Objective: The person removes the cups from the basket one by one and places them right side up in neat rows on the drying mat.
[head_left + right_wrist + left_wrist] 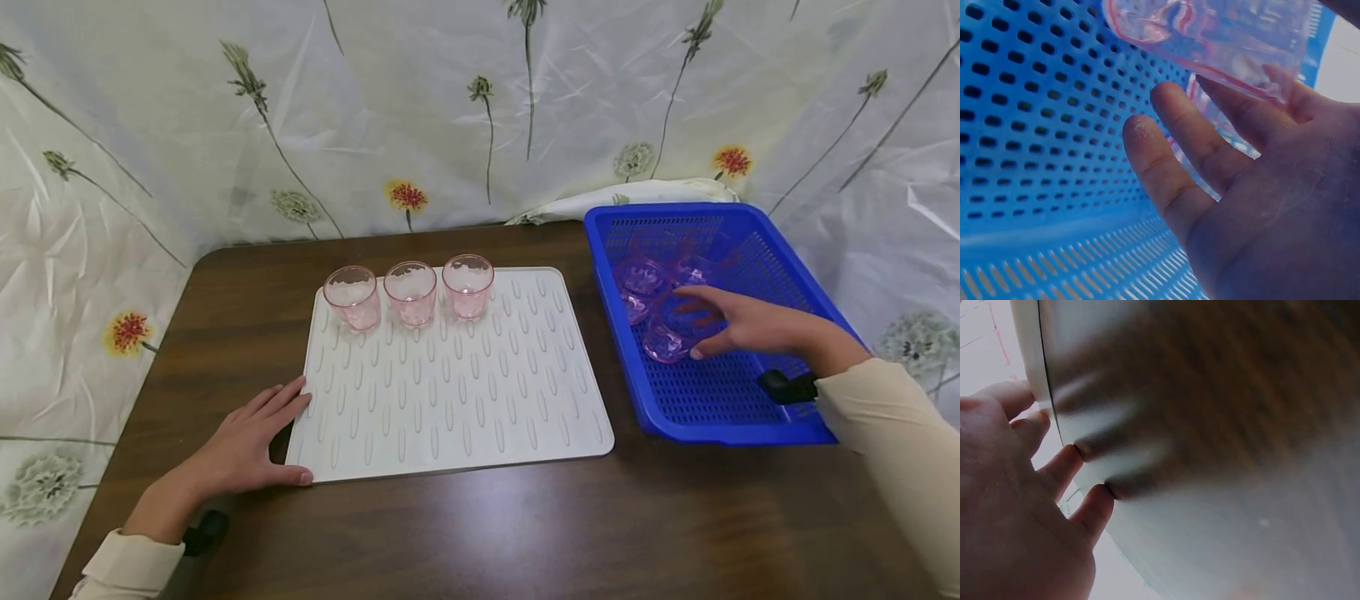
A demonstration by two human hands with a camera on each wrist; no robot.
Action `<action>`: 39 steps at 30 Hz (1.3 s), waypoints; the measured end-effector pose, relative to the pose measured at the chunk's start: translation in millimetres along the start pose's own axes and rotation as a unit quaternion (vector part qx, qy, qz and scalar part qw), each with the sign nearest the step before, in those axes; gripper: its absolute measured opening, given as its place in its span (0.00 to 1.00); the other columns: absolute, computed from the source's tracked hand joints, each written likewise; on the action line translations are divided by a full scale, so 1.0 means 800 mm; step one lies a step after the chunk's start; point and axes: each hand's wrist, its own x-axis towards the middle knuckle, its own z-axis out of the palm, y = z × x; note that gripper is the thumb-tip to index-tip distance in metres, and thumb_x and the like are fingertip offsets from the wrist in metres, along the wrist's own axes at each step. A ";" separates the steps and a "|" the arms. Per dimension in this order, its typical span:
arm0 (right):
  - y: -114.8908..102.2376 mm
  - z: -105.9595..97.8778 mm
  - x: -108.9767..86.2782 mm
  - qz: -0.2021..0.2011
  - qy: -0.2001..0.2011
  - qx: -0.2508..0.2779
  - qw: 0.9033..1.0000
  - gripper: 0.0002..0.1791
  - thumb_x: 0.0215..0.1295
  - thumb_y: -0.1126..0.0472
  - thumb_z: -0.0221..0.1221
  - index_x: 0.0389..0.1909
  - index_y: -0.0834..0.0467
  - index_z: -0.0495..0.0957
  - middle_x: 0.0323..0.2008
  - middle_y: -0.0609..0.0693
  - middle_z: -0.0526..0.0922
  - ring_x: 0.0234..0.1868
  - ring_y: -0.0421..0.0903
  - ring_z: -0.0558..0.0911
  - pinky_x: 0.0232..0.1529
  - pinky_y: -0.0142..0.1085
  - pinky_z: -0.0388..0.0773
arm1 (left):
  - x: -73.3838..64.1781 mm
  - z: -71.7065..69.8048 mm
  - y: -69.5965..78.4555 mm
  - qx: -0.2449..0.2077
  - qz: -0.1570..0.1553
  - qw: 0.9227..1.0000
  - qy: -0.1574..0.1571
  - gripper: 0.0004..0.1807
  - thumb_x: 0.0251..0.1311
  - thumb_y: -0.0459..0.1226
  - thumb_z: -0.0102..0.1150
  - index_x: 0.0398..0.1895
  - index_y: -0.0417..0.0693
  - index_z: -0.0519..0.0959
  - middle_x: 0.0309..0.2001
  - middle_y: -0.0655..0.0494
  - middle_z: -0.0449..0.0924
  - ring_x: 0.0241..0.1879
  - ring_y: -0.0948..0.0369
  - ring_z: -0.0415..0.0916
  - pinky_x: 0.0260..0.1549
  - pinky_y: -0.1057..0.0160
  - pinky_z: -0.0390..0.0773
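My right hand [738, 325] reaches into the blue basket [652, 417] and grips a clear pink glass [663, 342] between thumb and fingers. In the right wrist view, this glass [1222, 44] lies tilted across the index and middle fingers; the other two fingers [1166, 162] stretch out beside the basket wall. More pink glasses [637, 275] stand behind it. My left hand [240, 442] rests at the left edge of the white ridged mat [450, 400], fingers spread, fingertips on the edge. In the left wrist view, the fingertips [1094, 506] touch the table top.
Three pink glasses, a left one [352, 300], a middle one [411, 296] and a right one [468, 287], stand upright in a row along the mat's back edge. A flowered cloth [435, 108] hangs behind the dark wooden table [480, 533]. The basket's rim stands above the table.
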 end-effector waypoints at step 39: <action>-0.009 -0.025 -0.027 0.028 0.130 -0.048 0.990 0.41 0.64 0.57 0.65 0.72 0.62 0.56 0.64 0.67 0.72 0.57 0.43 0.77 0.41 0.20 0.73 | 0.001 -0.001 0.002 0.002 -0.003 1.000 -0.009 0.61 0.43 0.70 0.65 0.76 0.46 0.59 0.80 0.44 0.48 0.74 0.38 0.49 0.63 0.26 0.57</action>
